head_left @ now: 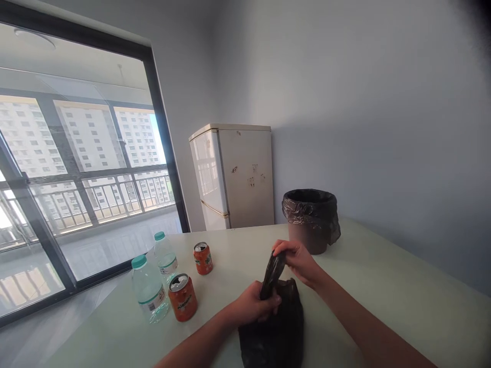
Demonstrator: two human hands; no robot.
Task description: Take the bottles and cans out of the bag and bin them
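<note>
A black plastic bag (270,340) hangs at the near side of the table, its upper part gathered in my hands. My left hand (259,305) is closed around the gathered neck of the bag. Higher up and to the right, my right hand (294,259) pinches the bag's twisted top end. The lower part of the bag spreads downward and runs out of the picture at the bottom edge. Just behind my right hand stands a bin (307,236) with a black liner folded over its rim.
Two orange soda cans, a near one (183,299) and a farther one (203,259), stand left of my hands. Beside them are two clear bottles with teal caps, one nearer (149,291) and one behind (165,259). A refrigerator (247,179) stands beyond the pale table (383,286).
</note>
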